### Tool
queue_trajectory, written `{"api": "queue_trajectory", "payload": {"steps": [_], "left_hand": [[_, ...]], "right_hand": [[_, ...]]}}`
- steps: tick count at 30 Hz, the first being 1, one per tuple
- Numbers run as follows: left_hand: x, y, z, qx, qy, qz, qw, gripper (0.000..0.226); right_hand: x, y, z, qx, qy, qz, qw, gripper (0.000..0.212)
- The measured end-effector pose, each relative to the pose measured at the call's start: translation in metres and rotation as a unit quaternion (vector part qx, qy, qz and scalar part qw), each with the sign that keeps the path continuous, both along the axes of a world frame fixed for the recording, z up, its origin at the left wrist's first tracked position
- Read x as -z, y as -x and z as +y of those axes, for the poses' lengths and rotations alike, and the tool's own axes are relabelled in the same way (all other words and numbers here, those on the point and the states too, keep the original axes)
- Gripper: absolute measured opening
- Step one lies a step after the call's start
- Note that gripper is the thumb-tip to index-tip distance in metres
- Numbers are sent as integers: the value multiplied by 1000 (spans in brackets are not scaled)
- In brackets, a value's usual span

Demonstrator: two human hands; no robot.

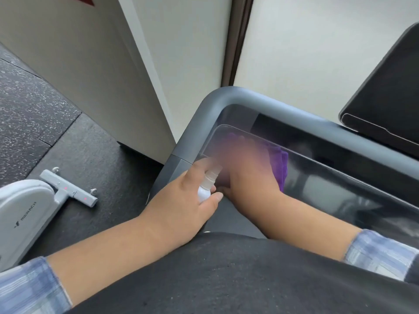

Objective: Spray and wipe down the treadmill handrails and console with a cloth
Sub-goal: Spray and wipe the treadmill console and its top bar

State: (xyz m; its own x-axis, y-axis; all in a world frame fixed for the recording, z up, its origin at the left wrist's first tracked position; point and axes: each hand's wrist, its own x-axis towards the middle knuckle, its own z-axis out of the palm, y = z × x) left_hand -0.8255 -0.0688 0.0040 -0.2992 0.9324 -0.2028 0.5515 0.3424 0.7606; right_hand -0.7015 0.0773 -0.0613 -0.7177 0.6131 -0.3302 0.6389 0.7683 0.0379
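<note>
My left hand [186, 196] grips a small white spray bottle [205, 191], its clear nozzle tilted up and to the right toward the console. My right hand [247, 171], blurred by motion, presses a purple cloth [282, 168] flat on the glossy dark console panel [340, 189] near its left end. The grey handrail [217, 98] bends around the console's top left corner, just beyond both hands. Much of the cloth is hidden under my right hand.
A dark tablet-like screen [390, 91] stands at the upper right above the console. A white machine base [27, 214] with a grey foot bar [68, 189] sits on the speckled black floor at the left. White wall panels rise behind the handrail.
</note>
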Motion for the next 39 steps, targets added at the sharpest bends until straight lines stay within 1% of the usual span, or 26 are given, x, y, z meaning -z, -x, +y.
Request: {"api": "queue_trajectory", "payload": {"steps": [3, 7, 9, 12, 14, 17, 21, 23, 27, 30, 35, 39], "left_hand": [[-4, 2, -1, 1, 1, 6, 1000, 59], [-1, 7, -3, -8, 5, 8, 1000, 58], [-1, 6, -5, -5, 7, 12, 1000, 60], [-1, 5, -8, -3, 9, 10, 1000, 58], [-2, 4, -11, -6, 11, 6, 1000, 56], [-3, 4, -12, -13, 7, 6, 1000, 57], [0, 7, -12, -17, 3, 2, 1000, 58], [0, 8, -13, -15, -1, 2, 1000, 57], [2, 7, -15, 0, -1, 13, 1000, 62], [2, 5, -17, 7, -2, 9, 1000, 63], [-4, -6, -11, 35, -24, -8, 999, 65], [-6, -16, -4, 61, -36, -10, 997, 65]], "right_hand": [[3, -11, -9, -4, -10, -20, 1000, 101], [-2, 34, 2, 5, -12, -18, 1000, 95], [-4, 54, 7, 16, -10, -29, 999, 96], [-5, 58, 6, 25, -11, -36, 999, 95], [-4, 46, -3, 7, -5, -24, 1000, 91], [-1, 28, -20, -48, -10, -22, 999, 89], [-3, 33, -12, -60, -4, -22, 998, 89], [-7, 40, 3, -51, 4, -7, 999, 90], [-13, 50, 18, 14, 35, 16, 999, 103], [-11, 48, 13, 18, 21, 17, 999, 103], [-14, 26, 13, 31, 20, 9, 999, 107], [-13, -6, 17, 43, 16, 20, 999, 107]]}}
